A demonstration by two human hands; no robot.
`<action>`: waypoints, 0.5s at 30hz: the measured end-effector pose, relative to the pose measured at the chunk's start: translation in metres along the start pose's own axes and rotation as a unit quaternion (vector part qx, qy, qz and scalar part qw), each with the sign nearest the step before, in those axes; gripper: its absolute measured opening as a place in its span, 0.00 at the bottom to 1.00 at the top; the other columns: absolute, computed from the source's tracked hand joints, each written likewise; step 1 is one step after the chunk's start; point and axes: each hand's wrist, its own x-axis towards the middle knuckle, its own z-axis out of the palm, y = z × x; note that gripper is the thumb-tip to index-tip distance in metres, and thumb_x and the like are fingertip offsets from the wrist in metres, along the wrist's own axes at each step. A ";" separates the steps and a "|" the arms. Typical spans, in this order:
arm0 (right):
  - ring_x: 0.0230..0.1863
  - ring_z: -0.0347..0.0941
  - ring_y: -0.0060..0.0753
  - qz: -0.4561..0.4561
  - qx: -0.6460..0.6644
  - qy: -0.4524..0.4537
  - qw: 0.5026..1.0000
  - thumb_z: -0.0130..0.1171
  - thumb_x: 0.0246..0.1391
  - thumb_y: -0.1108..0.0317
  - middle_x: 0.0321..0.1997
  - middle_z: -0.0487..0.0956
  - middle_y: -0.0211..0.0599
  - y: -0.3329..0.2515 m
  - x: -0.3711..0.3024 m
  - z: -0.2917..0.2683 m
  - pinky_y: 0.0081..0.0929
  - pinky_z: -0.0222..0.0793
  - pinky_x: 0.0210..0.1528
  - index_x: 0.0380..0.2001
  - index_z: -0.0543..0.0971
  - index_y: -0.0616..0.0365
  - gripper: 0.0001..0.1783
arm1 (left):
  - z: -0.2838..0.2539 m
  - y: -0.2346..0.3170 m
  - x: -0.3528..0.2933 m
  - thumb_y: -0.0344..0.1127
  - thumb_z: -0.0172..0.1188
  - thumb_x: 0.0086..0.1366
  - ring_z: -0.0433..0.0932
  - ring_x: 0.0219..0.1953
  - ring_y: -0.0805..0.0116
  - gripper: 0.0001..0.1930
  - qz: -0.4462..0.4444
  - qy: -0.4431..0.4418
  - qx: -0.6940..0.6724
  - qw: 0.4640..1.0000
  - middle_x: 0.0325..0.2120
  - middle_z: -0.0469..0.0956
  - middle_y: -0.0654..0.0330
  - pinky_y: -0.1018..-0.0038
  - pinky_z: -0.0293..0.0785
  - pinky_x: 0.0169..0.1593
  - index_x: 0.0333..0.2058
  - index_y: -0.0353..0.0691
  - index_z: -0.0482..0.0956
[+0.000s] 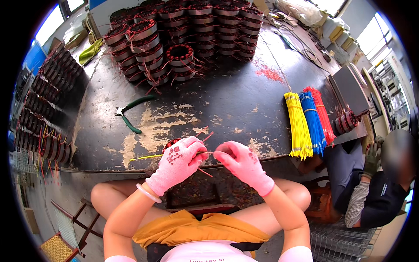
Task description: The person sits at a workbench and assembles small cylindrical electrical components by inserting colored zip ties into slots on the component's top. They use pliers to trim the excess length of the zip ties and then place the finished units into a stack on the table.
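Both my hands wear pink gloves, above the near edge of the table. My left hand (179, 159) is closed, with thumb and fingers pinching thin red lead wires (205, 172). Just behind it shows part of a wound motor stator (171, 143), mostly hidden by the glove. A yellow wire (146, 157) sticks out to the left from under that hand. My right hand (241, 160) pinches the end of a thin wire that stretches across from my left fingers. Beyond my left hand, green-handled cutters (131, 114) lie with their handles spread.
Stacked stators (181, 61) fill the table's far side; more stand in rows (43, 105) at the left. Yellow (298, 124), blue (312, 120) and red wire bundles (321, 113) lie at the right. Another person (371, 183) sits at the right edge.
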 end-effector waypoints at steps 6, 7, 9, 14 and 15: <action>0.32 0.75 0.14 0.180 0.321 -0.209 0.906 0.52 0.72 0.50 0.37 0.83 0.33 0.021 0.026 -0.027 0.09 0.67 0.30 0.46 0.82 0.62 0.23 | -0.019 0.009 -0.007 0.30 0.64 0.62 0.79 0.48 0.51 0.12 0.046 0.025 0.087 0.995 0.48 0.79 0.56 0.59 0.75 0.53 0.45 0.40 0.81; 0.34 0.78 0.18 0.207 0.347 -0.216 0.889 0.53 0.71 0.48 0.39 0.84 0.34 0.029 0.031 -0.035 0.13 0.70 0.33 0.48 0.81 0.61 0.24 | -0.022 0.011 -0.006 0.31 0.64 0.62 0.78 0.50 0.50 0.12 0.063 0.039 0.118 0.990 0.49 0.79 0.56 0.57 0.74 0.55 0.46 0.40 0.81; 0.42 0.83 0.31 0.239 0.436 -0.196 0.845 0.54 0.69 0.48 0.45 0.85 0.40 0.047 0.048 -0.045 0.26 0.79 0.43 0.54 0.78 0.59 0.25 | -0.023 0.007 -0.006 0.31 0.61 0.64 0.75 0.56 0.48 0.14 0.061 0.046 0.124 0.989 0.55 0.77 0.55 0.52 0.67 0.63 0.49 0.40 0.80; 0.38 0.81 0.31 0.014 0.258 0.251 0.933 0.60 0.66 0.57 0.40 0.85 0.40 0.079 0.113 -0.081 0.30 0.77 0.42 0.52 0.78 0.58 0.19 | -0.010 -0.005 -0.006 0.29 0.56 0.68 0.73 0.59 0.47 0.17 0.026 0.079 0.115 0.990 0.57 0.76 0.53 0.56 0.67 0.65 0.55 0.39 0.77; 0.38 0.80 0.29 0.021 0.218 0.221 0.950 0.61 0.65 0.56 0.39 0.85 0.39 0.077 0.103 -0.074 0.30 0.77 0.41 0.50 0.80 0.57 0.18 | -0.009 -0.005 -0.007 0.29 0.55 0.69 0.73 0.60 0.48 0.17 0.011 0.074 0.103 0.992 0.57 0.76 0.52 0.57 0.67 0.65 0.56 0.39 0.77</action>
